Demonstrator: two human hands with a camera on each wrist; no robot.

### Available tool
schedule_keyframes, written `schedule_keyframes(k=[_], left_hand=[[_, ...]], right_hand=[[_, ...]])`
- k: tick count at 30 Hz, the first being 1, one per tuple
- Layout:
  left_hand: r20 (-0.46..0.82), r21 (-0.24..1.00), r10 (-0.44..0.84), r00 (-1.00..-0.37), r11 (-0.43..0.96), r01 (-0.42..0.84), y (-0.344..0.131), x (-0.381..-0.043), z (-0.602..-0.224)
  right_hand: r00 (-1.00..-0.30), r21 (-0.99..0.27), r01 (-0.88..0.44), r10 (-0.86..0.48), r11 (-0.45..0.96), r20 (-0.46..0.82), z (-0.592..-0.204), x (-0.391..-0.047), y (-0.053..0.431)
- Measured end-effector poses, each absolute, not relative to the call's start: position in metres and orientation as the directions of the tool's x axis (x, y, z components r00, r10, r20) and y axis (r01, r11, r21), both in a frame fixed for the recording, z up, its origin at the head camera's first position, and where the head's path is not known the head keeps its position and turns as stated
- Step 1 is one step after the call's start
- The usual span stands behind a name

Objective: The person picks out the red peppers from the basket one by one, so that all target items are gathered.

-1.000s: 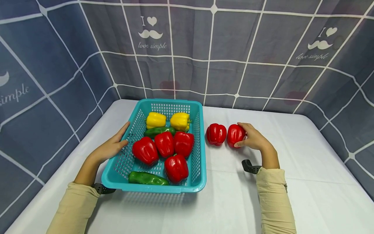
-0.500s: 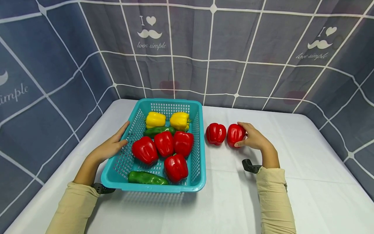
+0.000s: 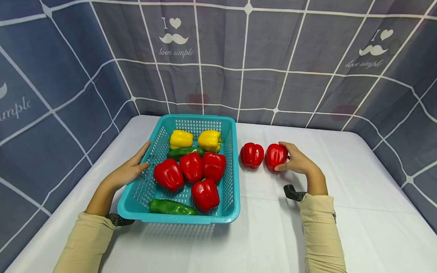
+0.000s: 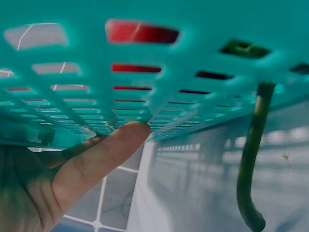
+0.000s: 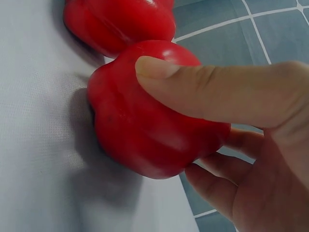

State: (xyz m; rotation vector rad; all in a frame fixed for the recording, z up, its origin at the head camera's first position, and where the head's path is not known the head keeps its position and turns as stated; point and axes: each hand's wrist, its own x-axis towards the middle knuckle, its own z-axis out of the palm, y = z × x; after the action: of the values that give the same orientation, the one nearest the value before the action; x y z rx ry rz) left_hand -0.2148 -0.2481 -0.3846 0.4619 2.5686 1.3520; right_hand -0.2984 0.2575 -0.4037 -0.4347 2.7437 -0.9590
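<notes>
My left hand [image 3: 124, 174] touches the outer left side of a turquoise plastic basket [image 3: 235, 185]. In the left wrist view, the straight thumb [image 4: 104, 162] presses on the perforated wall from outside. My right hand [image 3: 300, 161] grips a red bell pepper [image 3: 275, 156] on the white table, thumb on the near side and fingers behind, as the right wrist view shows. Just left of it lies a second red bell pepper [image 3: 252, 155]. Inside the basket are two yellow bell peppers [image 3: 181, 139], several red bell peppers [image 3: 206, 195] and two long green peppers [image 3: 172, 207].
A green stem [image 4: 251, 159] pokes out through a hole in the basket wall. White cloth covers the table [image 3: 266, 235]. Grey-blue checked curtains [image 3: 263, 91] stand behind and at both sides. Black straps with camera mounts [image 3: 294, 193] sit on both wrists.
</notes>
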Motion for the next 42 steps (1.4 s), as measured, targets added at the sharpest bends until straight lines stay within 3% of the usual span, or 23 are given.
schedule_keyframes(k=[28,42], left_hand=[[-0.043,0.832,0.354,-0.934,0.531,0.163,-0.249,-0.216,-0.387],[-0.044,0.852,0.362,-0.931,0.500,0.154,-0.249,-0.216,-0.385]], right_hand=[[-0.936,-0.575,-0.256,-0.348,0.777,-0.055,-0.396,-0.295,0.256],[-0.926,-0.550,-0.306,-0.378,0.777,-0.019,-0.378,-0.288,0.233]])
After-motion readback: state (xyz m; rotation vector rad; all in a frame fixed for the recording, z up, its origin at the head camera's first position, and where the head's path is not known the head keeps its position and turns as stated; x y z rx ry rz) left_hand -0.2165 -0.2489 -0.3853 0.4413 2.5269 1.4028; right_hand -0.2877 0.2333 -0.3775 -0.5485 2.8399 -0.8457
